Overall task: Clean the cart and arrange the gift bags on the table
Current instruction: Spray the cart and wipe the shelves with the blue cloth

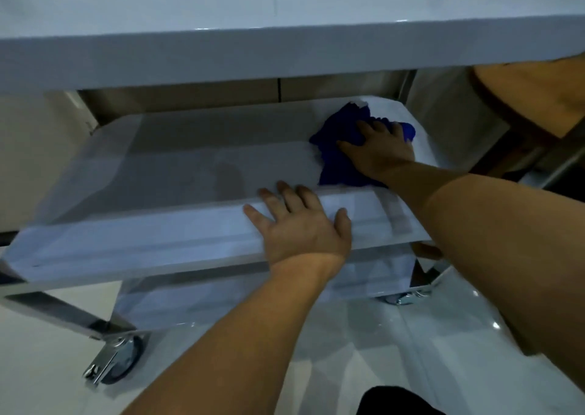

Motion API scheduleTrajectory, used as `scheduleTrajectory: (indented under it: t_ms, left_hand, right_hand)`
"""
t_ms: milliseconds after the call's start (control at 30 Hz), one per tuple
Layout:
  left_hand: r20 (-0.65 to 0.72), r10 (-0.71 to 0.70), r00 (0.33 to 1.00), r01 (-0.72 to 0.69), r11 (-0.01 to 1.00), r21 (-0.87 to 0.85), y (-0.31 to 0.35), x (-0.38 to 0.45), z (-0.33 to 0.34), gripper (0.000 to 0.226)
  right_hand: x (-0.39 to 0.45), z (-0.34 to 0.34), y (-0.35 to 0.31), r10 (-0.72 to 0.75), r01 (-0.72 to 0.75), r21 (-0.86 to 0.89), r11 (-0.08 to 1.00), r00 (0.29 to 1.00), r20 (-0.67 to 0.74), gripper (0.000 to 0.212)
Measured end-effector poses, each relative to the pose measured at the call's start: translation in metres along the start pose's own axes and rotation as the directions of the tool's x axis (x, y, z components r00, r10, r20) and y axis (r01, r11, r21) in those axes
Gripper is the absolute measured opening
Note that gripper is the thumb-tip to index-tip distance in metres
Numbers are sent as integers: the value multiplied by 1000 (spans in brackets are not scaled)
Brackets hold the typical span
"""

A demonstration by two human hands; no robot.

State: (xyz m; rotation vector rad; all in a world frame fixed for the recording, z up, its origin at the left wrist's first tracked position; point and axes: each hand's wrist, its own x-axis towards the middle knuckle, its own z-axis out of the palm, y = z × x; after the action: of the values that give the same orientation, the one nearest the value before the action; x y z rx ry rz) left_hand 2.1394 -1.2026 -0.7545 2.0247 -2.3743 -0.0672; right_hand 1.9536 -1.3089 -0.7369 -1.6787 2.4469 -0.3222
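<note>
A shiny metal cart fills the view; its top shelf (221,6) runs across the top and its middle shelf (177,161) lies below it. A dark blue cloth (338,161) is spread on the right part of the middle shelf. My right hand (380,148) presses flat on the cloth with straight fingers. My left hand (300,221) rests open on the shelf's front rim (126,240), fingers spread over the edge. No gift bags are in view.
A lower shelf (221,294) shows under the middle one. Caster wheels stand at the lower left (117,361) and lower right (402,297) on a glossy white tiled floor. A wooden piece of furniture (538,95) stands at the right, close to the cart.
</note>
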Motion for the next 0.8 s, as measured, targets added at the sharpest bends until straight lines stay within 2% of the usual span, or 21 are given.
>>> scheduleTrajectory:
  t_ms: [267, 533, 667, 733, 800]
  left_hand:
    - [2, -7, 1000, 7, 1000, 17, 0, 0, -4, 82]
    - [17, -7, 1000, 7, 1000, -5, -1, -1, -6, 82]
    - [68, 28, 997, -27, 999, -18, -7, -1, -12, 80]
    - [111, 58, 992, -55, 998, -33, -17, 2, -20, 74]
    - [115, 100, 988, -84, 987, -134, -34, 4, -36, 60]
  right_hand:
    - [-34, -21, 48, 114, -114, 27, 993, 993, 16, 77]
    - [-85, -24, 62, 83, -84, 15, 996, 994, 68, 76]
    - [-103, -14, 50, 9, -5, -33, 999, 995, 100, 87]
    - [-116, -10, 35, -19, 22, -24, 999, 994, 108, 82]
    - [-129, -9, 14, -36, 38, -18, 999, 993, 110, 76]
